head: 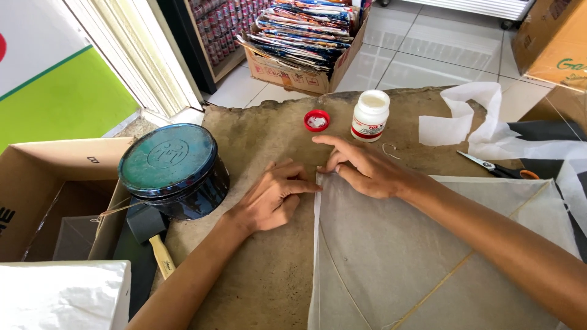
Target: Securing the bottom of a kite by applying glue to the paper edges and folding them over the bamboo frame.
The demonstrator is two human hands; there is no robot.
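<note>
I have both hands at the top corner of the thin white paper kite sheet [422, 244], which lies flat on the worn brown work mat [257, 287] with its slim bamboo sticks [465, 260] showing through. My left hand [269, 195] is half curled, its fingertips pressing the folded left edge just below the corner; my right hand [361, 165] lies flatter, fingers spread over the tip, pinning it rather than gripping. To do this well I judge the fold should be pressed outward from the corner in short strokes, keeping the paper taut and the crease straight (the open white glue jar [370, 115] and its red cap [317, 120] stand just beyond). Light pressure matters, since paper this thin tears easily.
</note>
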